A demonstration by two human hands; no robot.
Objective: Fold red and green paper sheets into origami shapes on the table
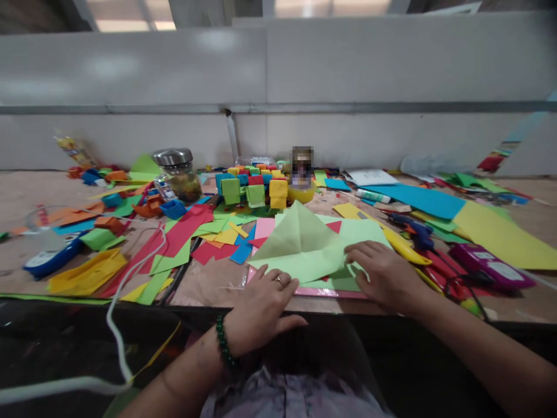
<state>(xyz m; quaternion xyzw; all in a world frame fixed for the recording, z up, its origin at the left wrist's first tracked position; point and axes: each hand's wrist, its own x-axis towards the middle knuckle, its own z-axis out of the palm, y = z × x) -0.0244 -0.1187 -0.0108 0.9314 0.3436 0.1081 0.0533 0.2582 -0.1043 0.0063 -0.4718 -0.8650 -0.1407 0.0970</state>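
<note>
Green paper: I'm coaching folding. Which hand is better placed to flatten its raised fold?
Probably the right hand: its fingertips lie on the green paper, close beside the raised fold. The left hand rests flat at the sheet's near edge, seemingly steadying it.

Your left hand [261,310] lies palm down, fingers spread forward, thumb stretched out to the right, forearm coming in from the lower left. Your right hand [385,273] is palm down too, fingers lightly curled and pointing left, forearm reaching in from the lower right.
</note>
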